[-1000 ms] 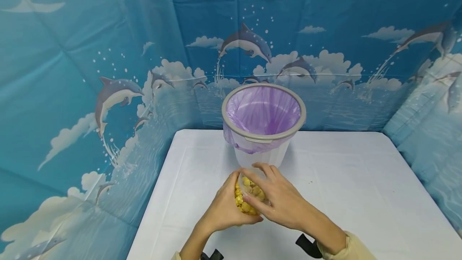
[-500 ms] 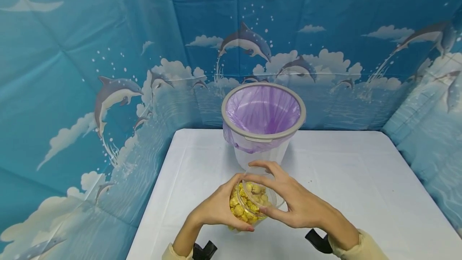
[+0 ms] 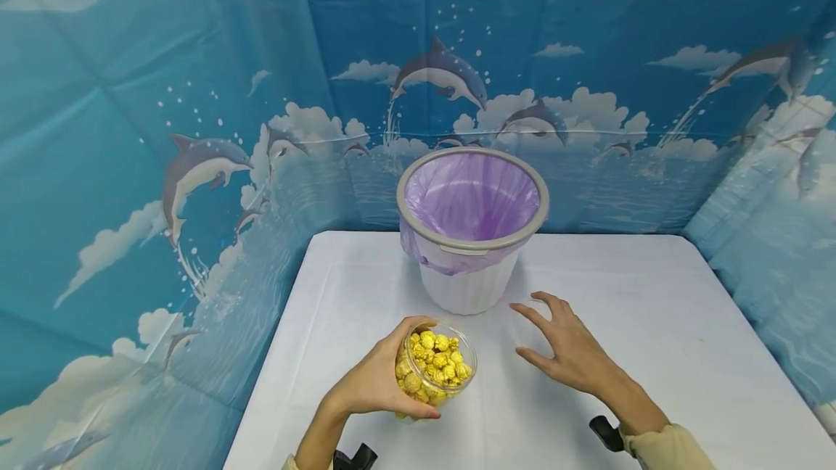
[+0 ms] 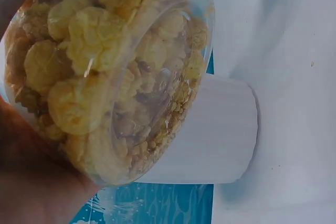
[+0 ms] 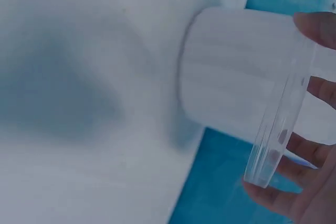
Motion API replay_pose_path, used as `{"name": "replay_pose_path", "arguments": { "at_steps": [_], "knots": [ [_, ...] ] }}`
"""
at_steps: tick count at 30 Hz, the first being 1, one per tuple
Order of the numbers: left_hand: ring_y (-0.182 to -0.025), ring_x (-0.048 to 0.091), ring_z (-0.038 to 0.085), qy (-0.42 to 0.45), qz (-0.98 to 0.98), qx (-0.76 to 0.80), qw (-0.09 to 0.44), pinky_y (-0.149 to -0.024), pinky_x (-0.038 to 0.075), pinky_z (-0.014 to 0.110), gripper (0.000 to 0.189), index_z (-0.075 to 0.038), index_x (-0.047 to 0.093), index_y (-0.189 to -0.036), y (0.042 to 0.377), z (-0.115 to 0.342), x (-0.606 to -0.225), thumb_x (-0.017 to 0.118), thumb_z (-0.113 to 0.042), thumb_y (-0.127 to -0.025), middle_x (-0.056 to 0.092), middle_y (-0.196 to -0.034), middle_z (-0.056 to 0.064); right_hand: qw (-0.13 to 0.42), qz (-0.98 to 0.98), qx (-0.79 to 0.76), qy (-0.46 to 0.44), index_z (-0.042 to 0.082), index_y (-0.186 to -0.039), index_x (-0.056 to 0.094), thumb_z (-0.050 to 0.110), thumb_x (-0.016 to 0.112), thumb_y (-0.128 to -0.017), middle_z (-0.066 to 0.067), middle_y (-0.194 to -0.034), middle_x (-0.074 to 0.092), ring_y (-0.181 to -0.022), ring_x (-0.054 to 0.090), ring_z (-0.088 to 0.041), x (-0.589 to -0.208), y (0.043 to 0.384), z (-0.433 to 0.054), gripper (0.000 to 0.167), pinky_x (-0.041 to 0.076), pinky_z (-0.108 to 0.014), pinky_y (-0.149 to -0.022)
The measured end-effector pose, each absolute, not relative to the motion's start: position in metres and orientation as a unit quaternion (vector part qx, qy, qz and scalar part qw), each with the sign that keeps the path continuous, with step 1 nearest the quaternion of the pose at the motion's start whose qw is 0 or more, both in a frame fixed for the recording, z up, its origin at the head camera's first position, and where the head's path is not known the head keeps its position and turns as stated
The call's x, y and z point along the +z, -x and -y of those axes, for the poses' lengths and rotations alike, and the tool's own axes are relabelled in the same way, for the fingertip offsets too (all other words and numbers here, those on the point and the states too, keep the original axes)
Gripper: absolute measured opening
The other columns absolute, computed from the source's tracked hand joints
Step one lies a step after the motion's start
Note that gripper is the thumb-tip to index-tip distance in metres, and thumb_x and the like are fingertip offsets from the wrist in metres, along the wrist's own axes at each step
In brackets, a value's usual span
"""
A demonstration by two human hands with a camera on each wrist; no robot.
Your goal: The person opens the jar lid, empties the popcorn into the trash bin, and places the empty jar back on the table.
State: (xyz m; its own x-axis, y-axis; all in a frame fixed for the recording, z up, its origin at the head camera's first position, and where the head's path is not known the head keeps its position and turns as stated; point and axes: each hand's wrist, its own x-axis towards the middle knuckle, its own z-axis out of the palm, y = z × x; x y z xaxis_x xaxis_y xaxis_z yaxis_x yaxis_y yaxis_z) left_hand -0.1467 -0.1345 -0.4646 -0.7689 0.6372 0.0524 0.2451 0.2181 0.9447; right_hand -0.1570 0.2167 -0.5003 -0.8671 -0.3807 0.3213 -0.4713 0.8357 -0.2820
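Observation:
My left hand (image 3: pixel 372 381) grips a clear round plastic jar (image 3: pixel 408 384) from its left side, thumb in front. Yellow popcorn (image 3: pixel 442 357) fills the jar, whose mouth is uncovered. Held above the table, the jar tilts in the left wrist view, where its base and the popcorn (image 4: pixel 94 40) show through the wall. To the right, apart from the jar, my right hand (image 3: pixel 568 350) holds a clear plastic lid (image 5: pixel 277 114) by its rim between thumb and fingers. In the head view that lid is almost invisible.
Behind the hands stands a white bin (image 3: pixel 466 289) with a grey rim and a purple liner (image 3: pixel 473 198). It rests on a white-covered table (image 3: pixel 627 296). A blue curtain printed with dolphins (image 3: pixel 248 6) hangs around the back and sides.
My right hand has lifted the lid off the jar and moved right with it. The left hand has shifted slightly left, keeping its grip on the jar.

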Motion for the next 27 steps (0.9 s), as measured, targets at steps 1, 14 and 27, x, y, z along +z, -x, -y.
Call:
{"name": "replay_pose_path", "arguments": {
  "at_steps": [1, 14, 27],
  "knots": [
    [-0.128, 0.058, 0.017, -0.290, -0.761, 0.554, 0.177, -0.107, 0.051, 0.030, 0.108, -0.028, 0.037, -0.154, 0.147, 0.135, -0.465, 0.099, -0.023, -0.065, 0.051, -0.147, -0.001, 0.124, 0.953, 0.173, -0.213, 0.024, -0.146, 0.056, 0.034, 0.084, -0.085, -0.025, -0.145, 0.049, -0.128, 0.053, -0.047, -0.506, 0.158, -0.220, 0.069, 0.052, -0.066, -0.092],
    [-0.130, 0.057, 0.017, -0.266, -0.767, 0.557, 0.178, -0.108, 0.050, 0.030, 0.108, -0.036, 0.037, -0.152, 0.144, 0.139, -0.473, 0.099, -0.024, -0.065, 0.050, -0.149, -0.005, 0.069, 0.974, 0.153, -0.153, 0.015, -0.139, 0.063, 0.032, 0.087, -0.082, -0.033, -0.140, 0.049, -0.123, 0.054, -0.053, -0.564, 0.168, -0.244, 0.064, 0.050, -0.070, -0.089],
    [-0.128, 0.058, 0.018, -0.253, -0.767, 0.560, 0.184, -0.105, 0.051, 0.028, 0.106, -0.039, 0.037, -0.150, 0.143, 0.142, -0.479, 0.099, -0.023, -0.065, 0.050, -0.150, 0.002, 0.054, 0.975, 0.164, -0.140, 0.014, -0.135, 0.065, 0.040, 0.090, -0.075, -0.036, -0.135, 0.048, -0.116, 0.055, -0.057, -0.607, 0.165, -0.249, 0.071, 0.054, -0.068, -0.079]
  ]
}}
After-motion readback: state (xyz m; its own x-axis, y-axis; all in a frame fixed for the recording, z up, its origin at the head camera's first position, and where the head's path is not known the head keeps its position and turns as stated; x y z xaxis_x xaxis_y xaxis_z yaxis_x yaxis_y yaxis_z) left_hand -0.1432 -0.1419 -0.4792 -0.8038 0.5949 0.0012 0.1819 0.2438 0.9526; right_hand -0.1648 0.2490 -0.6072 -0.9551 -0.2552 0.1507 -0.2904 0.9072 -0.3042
